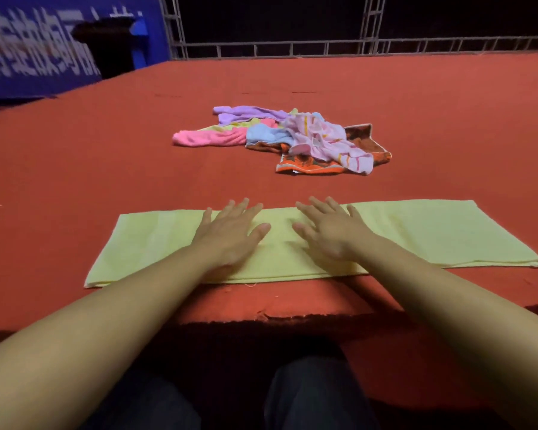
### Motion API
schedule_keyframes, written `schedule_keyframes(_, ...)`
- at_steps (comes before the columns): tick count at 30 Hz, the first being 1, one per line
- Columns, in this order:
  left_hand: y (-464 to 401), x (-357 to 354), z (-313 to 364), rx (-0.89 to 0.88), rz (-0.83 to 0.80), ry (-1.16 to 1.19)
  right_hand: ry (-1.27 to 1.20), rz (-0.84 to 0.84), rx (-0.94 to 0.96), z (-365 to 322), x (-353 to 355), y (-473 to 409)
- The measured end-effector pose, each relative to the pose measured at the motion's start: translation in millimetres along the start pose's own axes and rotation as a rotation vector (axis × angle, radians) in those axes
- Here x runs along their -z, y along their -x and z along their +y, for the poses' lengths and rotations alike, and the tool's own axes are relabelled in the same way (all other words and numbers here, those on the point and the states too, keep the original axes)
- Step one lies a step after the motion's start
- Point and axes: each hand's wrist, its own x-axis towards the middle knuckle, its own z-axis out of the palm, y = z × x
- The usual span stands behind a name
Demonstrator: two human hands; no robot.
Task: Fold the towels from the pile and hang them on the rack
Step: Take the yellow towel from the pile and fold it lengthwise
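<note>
A pale yellow towel (432,234) lies flat near the front edge of the red table (75,169), folded lengthwise into a long strip. My left hand (230,231) and my right hand (330,231) both press flat on its middle, fingers spread and straight, a short gap between them. Farther back in the middle of the table sits the pile of towels (280,138): pink, purple, light blue, a pink striped one and an orange-brown one, all crumpled together. No rack shows in this view.
A metal truss railing (292,46) runs along the far side of the table. A blue banner (28,57) and a dark bin (106,45) stand at the back left. My dark trousers (308,398) show below the table's front edge.
</note>
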Motion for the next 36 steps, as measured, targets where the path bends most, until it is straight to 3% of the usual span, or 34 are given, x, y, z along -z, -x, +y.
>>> schedule_keyframes(6,21.6,-1.7,-83.6,0.133,-0.042,-0.1,0.003,-0.032,0.145,-72.4,-18.6,-19.4)
schedule_keyframes(9,35.4,-11.4,-115.7,0.178,-0.096,-0.011,0.036,-0.09,0.161,-73.5,-37.0,-12.5)
schedule_keyframes(12,38.0,-8.9,-121.9,0.148,-0.125,0.005,0.035,-0.101,0.153,-72.3,-35.5,-12.0)
schedule_keyframes(17,31.7,9.5,-137.2,0.131,-0.039,0.038,0.035,-0.076,0.207,-109.1,-24.6,-28.5)
schedule_keyframes(22,46.3,-6.5,-170.0,0.171,-0.124,-0.015,-0.034,-0.045,0.259,-151.3,-40.9,-40.8)
schedule_keyframes(31,44.7,-0.8,-174.0,0.187,-0.172,0.01,0.019,-0.076,0.236,-154.8,-52.7,-40.2)
schedule_keyframes(33,40.4,3.4,-178.8,0.196,-0.133,0.047,0.009,-0.085,0.233,-155.7,-49.6,-40.0)
schedule_keyframes(36,24.1,14.2,-196.3,0.235,0.145,0.145,-0.024,-0.008,0.219,-161.8,-40.6,-46.0)
